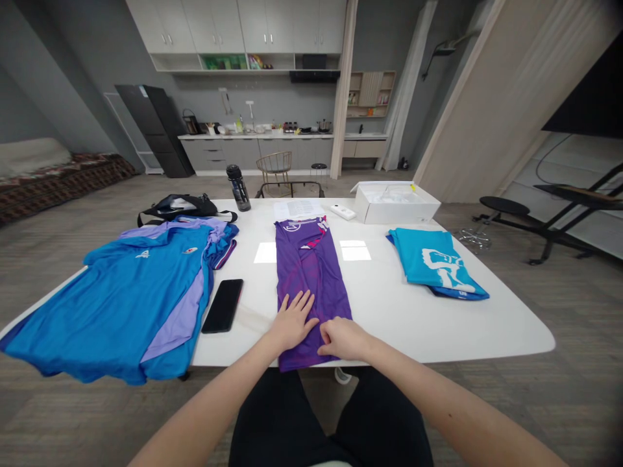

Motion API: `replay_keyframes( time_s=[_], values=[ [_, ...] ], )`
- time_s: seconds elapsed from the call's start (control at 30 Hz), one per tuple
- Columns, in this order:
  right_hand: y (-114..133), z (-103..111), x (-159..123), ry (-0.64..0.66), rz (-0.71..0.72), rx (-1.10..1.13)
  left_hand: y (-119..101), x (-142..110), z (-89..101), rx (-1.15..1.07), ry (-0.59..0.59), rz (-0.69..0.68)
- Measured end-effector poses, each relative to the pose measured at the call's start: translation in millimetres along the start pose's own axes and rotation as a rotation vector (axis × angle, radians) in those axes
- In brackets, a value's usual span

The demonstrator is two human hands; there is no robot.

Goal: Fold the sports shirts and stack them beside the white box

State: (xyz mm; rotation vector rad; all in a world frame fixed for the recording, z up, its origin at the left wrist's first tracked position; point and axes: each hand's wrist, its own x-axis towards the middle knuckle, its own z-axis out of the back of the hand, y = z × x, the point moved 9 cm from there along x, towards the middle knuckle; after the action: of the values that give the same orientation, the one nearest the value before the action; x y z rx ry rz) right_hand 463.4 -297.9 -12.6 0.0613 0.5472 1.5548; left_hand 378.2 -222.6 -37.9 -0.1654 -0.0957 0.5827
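A purple jersey (311, 272), folded into a long narrow strip, lies lengthwise on the white table in front of me. Its near end reaches the table's front edge. My left hand (293, 322) rests flat on the lower part of the cloth, fingers spread. Beside it, my right hand (346, 338) is curled at the jersey's right edge, thumb and fingers closed on the fabric. The fingertips are partly hidden.
Left lie spread blue and lavender shirts (131, 279), a phone (222, 306) and a black bag (185, 206). A dark bottle (237, 188) stands behind. Toward the right are a white box (396, 206), a white remote-like object (343, 212) and folded turquoise clothing (413, 259).
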Motion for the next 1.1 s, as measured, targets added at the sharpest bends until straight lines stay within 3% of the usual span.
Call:
replay_keyframes(
  time_s=[0.17, 0.3, 0.4, 0.5, 0.6, 0.7, 0.9, 1.1],
  values=[
    [0, -10, 2, 0.1, 0.047, 0.056, 2, -1, 1.6, 0.001, -0.057, 0.077],
    [-11, 15, 22, 0.003, 0.091, 0.199, 26, 23, 12.6, -0.015, -0.087, 0.136],
    [-36, 40, 55, -0.097, 0.046, 0.294, 72, 58, 37.3, -0.087, -0.227, 0.244],
    [-70, 63, 100, -0.178, -0.053, 0.404, 146, 100, 53.8, -0.307, -0.312, 0.478],
    [-108, 98, 148, -0.366, -0.144, 0.429, 215, 142, 57.4, -0.423, -0.321, 0.683],
    [-144, 134, 199, -0.535, -0.236, 0.417, 268, 181, 53.8, -0.462, -0.319, 0.814],
    [-208, 180, 301, -0.649, -0.431, 0.394, 333, 242, 41.7, -0.491, -0.341, 0.943],
    [-236, 188, 365, -0.562, -0.519, 0.32, 365, 267, 32.8, -0.492, -0.422, 1.01]
  ],
)
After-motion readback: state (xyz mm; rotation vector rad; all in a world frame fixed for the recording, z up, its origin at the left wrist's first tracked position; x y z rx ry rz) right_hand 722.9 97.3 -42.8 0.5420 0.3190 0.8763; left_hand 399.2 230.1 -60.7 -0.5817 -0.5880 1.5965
